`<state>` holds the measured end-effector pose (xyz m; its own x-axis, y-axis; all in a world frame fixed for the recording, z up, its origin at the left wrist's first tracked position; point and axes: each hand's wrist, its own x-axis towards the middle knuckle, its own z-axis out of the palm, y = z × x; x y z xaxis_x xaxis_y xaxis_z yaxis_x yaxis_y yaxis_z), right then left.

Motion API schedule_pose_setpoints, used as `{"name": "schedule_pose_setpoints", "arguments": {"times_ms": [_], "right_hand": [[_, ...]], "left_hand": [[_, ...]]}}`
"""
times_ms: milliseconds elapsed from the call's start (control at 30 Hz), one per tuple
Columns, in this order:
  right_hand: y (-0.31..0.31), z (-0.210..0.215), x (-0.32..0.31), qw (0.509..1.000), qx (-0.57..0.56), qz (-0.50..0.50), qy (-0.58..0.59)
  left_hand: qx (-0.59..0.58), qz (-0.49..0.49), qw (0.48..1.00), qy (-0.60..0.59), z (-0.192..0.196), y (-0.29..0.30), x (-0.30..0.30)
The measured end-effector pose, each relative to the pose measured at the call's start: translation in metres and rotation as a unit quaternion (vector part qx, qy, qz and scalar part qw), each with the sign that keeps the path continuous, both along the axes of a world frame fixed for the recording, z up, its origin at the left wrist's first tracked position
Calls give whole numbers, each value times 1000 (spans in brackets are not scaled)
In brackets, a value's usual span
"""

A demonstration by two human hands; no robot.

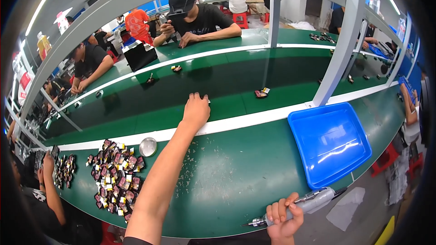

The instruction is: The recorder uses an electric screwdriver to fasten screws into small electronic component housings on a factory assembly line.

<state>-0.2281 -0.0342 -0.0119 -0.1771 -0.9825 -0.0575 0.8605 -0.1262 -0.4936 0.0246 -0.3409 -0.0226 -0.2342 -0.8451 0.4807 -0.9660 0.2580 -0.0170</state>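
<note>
My left arm stretches forward across the white rail, and my left hand (197,109) is over the near side of the green conveyor belt (227,99). Its fingers are bent downward; a speck of something pale shows by the fingertips, too little to name. Low on the right, my right hand (285,218) grips a grey electric screwdriver (313,201), whose bit points left above the near table edge. A heap of small black parts with pink and yellow-white pieces (119,177) lies left of my left forearm. Beside it stands a round metal tin (148,147).
An empty blue tray (330,145) rests on the right of the green table (245,168), among scattered tiny bits. A grey metal post (340,41) rises behind it. One small part (262,92) lies on the belt. Co-workers (195,20) sit across and at both sides.
</note>
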Motion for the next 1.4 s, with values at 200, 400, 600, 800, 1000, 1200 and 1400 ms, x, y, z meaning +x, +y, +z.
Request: {"name": "schedule_pose_setpoints", "arguments": {"times_ms": [200, 400, 600, 800, 1000, 1200, 1400], "right_hand": [[1, 2, -1, 1000, -14, -9, -26], [21, 4, -9, 998, -49, -8, 29], [50, 16, 27, 995, -62, 77, 11], [71, 0, 68, 984, -14, 175, 0], [78, 0, 102, 980, 86, 166, 62], [75, -1, 95, 974, 103, 192, 61], [43, 39, 48, 969, -60, 207, 117]], "left_hand": [[36, -143, 981, 128, 37, 72, 7], [153, -275, 947, 57, 51, 287, 5], [207, -255, 940, 92, 38, 359, 2], [198, -226, 940, 162, 35, 351, 2], [56, -281, 955, 77, 24, 350, -4], [48, -287, 956, 42, 26, 351, -4], [170, -257, 949, 69, 40, 356, -5]]}}
